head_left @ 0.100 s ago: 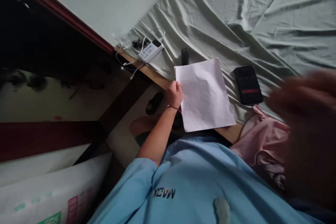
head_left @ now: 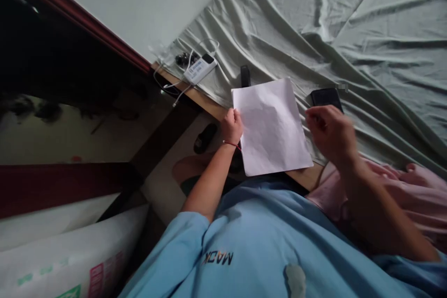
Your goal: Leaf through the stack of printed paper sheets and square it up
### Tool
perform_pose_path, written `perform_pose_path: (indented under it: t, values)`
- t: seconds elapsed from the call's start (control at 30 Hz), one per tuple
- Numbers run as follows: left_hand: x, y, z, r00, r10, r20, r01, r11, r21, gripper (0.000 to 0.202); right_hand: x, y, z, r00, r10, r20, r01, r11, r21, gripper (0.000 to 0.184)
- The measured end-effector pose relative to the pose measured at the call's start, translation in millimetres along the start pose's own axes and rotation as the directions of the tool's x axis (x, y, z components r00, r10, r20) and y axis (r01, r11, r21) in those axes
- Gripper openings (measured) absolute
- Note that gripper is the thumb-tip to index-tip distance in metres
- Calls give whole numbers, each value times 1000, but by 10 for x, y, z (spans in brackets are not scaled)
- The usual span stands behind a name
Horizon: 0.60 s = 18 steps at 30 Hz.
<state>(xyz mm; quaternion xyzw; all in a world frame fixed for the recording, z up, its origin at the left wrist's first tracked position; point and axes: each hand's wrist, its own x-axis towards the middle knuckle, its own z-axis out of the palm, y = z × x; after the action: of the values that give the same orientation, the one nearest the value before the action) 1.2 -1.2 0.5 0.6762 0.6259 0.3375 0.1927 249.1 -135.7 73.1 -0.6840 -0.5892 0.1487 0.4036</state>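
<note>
A white sheet of paper (head_left: 271, 125) lies at the bed's near edge, partly over the wooden rim. My left hand (head_left: 232, 125) pinches its left edge, fingers curled on the sheet. Just right of the paper hovers my right hand (head_left: 330, 132), fingers loosely curled and slightly blurred, with nothing visible in it. It partly covers a black phone (head_left: 325, 97) lying on the sheet behind it.
A wrinkled pale green bedsheet (head_left: 331, 23) covers the bed. A white power bank with cables (head_left: 199, 68) and a small black object (head_left: 245, 76) lie near the far corner. Pink cloth (head_left: 419, 195) is bunched at right. A white sack (head_left: 70, 256) stands at lower left.
My right hand has come down from a blur close to the camera to beside the paper, now over the phone. The left hand and paper have stayed put.
</note>
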Motion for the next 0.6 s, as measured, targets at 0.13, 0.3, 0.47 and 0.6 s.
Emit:
perform_pose_path:
  t: [0.13, 0.3, 0.47, 0.6]
  values:
    - [-8, 20, -6, 1000, -19, -2, 20, 1000, 10, 34, -83, 88, 296, 996, 80, -39, -87, 961, -262, 32]
    - [-25, 23, -7, 1000, -24, -8, 24, 1000, 19, 34, -170, 142, 402, 992, 123, 11, -110, 921, -374, 44]
    - [-43, -12, 9, 999, -15, -41, 16, 1000, 23, 34, -179, 223, 360, 984, 158, 78, -124, 937, -326, 33]
    - [-38, -38, 17, 998, -20, -53, 22, 999, 31, 34, -126, 320, 344, 972, 231, 47, -223, 965, -139, 32]
